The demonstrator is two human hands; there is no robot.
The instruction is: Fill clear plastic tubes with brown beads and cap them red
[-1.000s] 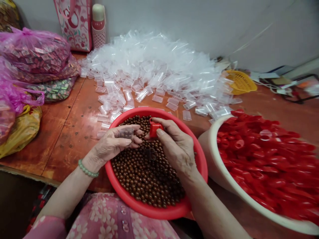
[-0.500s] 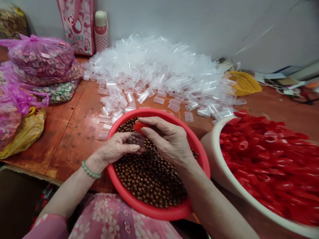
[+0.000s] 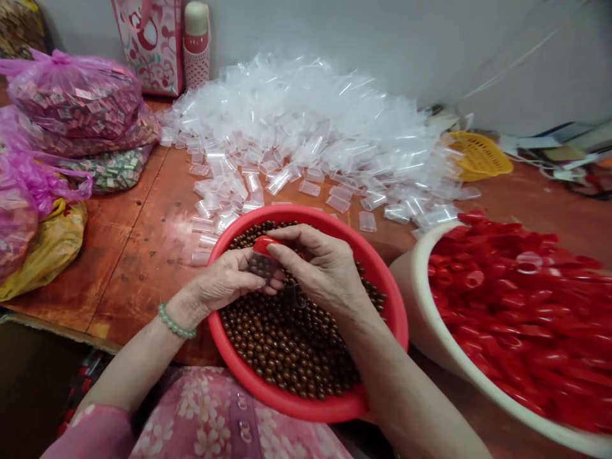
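My left hand [image 3: 229,277] is closed round a small clear plastic container [image 3: 261,266] with brown balls inside. A red cap [image 3: 266,245] sits at the container's upper end, pinched by the thumb and fingers of my right hand [image 3: 325,264]. Whether the cap is fully seated I cannot tell. Both hands are above a red basin [image 3: 400,331] holding many shiny brown balls [image 3: 287,357]. Another clear container [image 3: 297,296] shows partly among the balls, below my right hand.
Clear plastic containers [image 3: 306,121] are heaped at the back. A white tub [image 3: 421,280] of red caps [image 3: 521,319] stands right. Tied pink bags [image 3: 76,95] and a yellow bag [image 3: 48,248] lie left. A yellow basket [image 3: 480,156], bottle [image 3: 196,48] and patterned bag [image 3: 153,51] stand behind.
The red cap has come down onto the open end of the clear container, where before it was held just above it. The view has shifted slightly.
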